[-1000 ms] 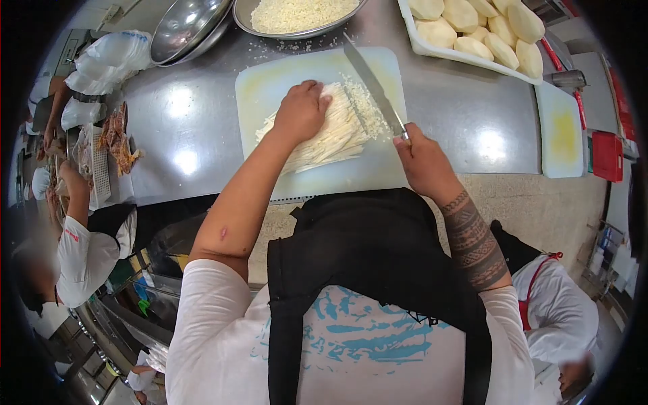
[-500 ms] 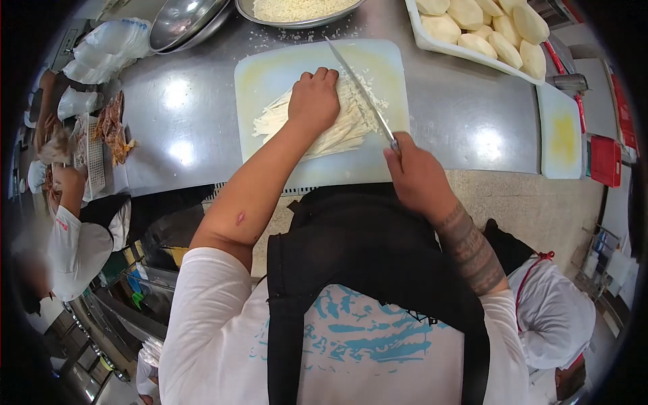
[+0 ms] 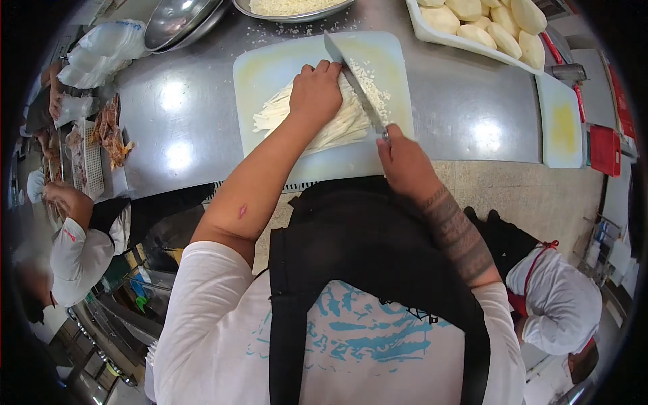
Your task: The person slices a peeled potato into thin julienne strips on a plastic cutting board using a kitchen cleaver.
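Observation:
My left hand (image 3: 316, 93) presses down with curled fingers on a bundle of long pale vegetable strips (image 3: 282, 111). The strips lie on a whitish cutting board (image 3: 253, 71) with yellow stains. A large kitchen knife (image 3: 356, 86) is held by its handle in my closed right hand (image 3: 410, 162). Its blade stands along the strips' right end, close beside my left fingertips, tip pointing away from me. Fine pale diced bits (image 3: 378, 91) are scattered to the right of the blade.
A bowl of diced pale bits (image 3: 297, 8) and metal bowls (image 3: 179, 27) stand at the back. Peeled potatoes (image 3: 501, 40) fill a white tray (image 3: 432, 35) at back right. Another board (image 3: 561, 121) lies far right. Co-workers are at left (image 3: 81, 260) and right (image 3: 557, 290).
My right hand and the knife have shifted left, bringing the blade nearer my left fingers. My left hand stays on the strips. The co-worker at left has lowered an arm.

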### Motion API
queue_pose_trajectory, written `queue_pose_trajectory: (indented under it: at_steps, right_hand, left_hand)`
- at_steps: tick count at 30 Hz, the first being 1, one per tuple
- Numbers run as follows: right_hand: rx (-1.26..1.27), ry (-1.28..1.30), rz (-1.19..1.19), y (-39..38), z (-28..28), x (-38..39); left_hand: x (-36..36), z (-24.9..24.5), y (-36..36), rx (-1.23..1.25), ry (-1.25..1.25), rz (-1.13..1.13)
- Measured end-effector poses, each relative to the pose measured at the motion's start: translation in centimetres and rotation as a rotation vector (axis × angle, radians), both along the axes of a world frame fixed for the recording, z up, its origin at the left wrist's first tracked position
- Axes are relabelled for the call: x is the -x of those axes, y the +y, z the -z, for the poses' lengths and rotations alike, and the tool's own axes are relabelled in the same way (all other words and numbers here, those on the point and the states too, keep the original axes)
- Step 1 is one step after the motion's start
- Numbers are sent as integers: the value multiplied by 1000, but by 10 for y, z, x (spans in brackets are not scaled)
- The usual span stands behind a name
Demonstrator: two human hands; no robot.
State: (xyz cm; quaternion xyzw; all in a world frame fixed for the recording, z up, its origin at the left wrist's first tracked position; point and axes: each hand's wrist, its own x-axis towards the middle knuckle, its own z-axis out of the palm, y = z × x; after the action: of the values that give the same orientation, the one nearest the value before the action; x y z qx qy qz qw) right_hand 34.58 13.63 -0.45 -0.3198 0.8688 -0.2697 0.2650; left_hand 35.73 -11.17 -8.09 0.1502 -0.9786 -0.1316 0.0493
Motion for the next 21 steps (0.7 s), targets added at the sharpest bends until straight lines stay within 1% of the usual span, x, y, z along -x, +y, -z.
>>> queue_pose_trajectory:
  at_steps: [2,4,6,7,8,9,12,14,16,18,21]
  right_hand:
    - [-44,-27,13,-5,-7,11]
    - [-12,9,4,7,-27,-6]
    - [39,-45,15,12,-33,-17]
    - [31,-44,23,7,-19,-12]
    - [9,-7,21,-1,6,-5]
    - [-9,36,13,-11,7,0]
    - [-14,3,32,2,-25,-10]
    - [13,-13,32,9,-27,-22]
    - [30,-37,36,7,-12,-22]
    - [-45,-9,32,-10,15,-3]
    - [5,-46,41,1,-37,-17]
  left_hand:
    - [-1,-2,-3,14,19,-5]
    - [-1,-2,-2,41,-28,0]
    - [1,-1,-5,19,15,5]
    - [-1,0,-3,-5,54,0]
    - [-3,2,-1,-16,50,7]
    - [-2,2,-1,-10,54,6]
    - [-3,1,-2,3,76,-1]
    - [0,1,-4,-8,23,-18]
    - [2,3,-5,9,43,-4]
    - [-2,5,-4,22,62,4]
    - [-3,5,-7,14,54,15]
